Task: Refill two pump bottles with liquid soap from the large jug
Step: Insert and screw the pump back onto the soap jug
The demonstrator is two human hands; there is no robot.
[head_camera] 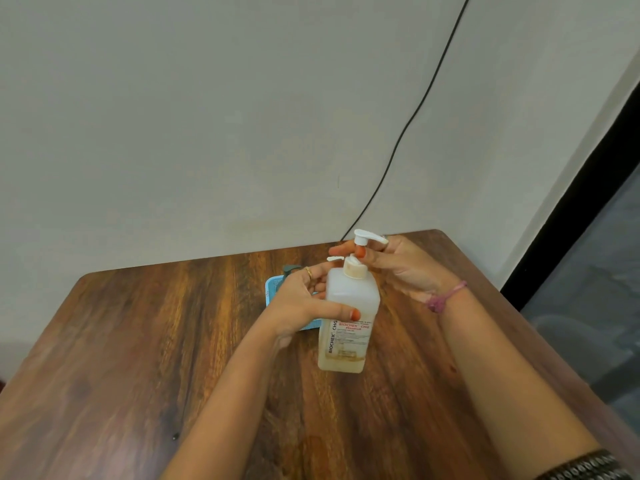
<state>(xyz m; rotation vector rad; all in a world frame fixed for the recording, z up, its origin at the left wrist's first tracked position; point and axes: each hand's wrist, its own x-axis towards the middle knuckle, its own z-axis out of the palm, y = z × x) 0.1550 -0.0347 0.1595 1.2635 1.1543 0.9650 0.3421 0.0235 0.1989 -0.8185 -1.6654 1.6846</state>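
Note:
A translucent white pump bottle (346, 327) with a red-lettered label stands on the wooden table (156, 341), a little pale liquid at its bottom. Its own pump head (349, 260) sits low on the neck, nozzle pointing left. My left hand (304, 303) wraps the bottle's upper left side, thumb across the front. Just behind and above it is a second white pump head (365, 237), nozzle pointing right. My right hand (401, 268) pinches the stem under that head. Whatever this second pump is attached to is hidden behind the front bottle. No large jug is in view.
A small light-blue plastic basket (273, 289) lies behind my left hand, with a dark green item (289, 269) at its far edge. A black cable (408, 126) runs down the wall to the table's back edge. The table's right edge drops to a dark floor.

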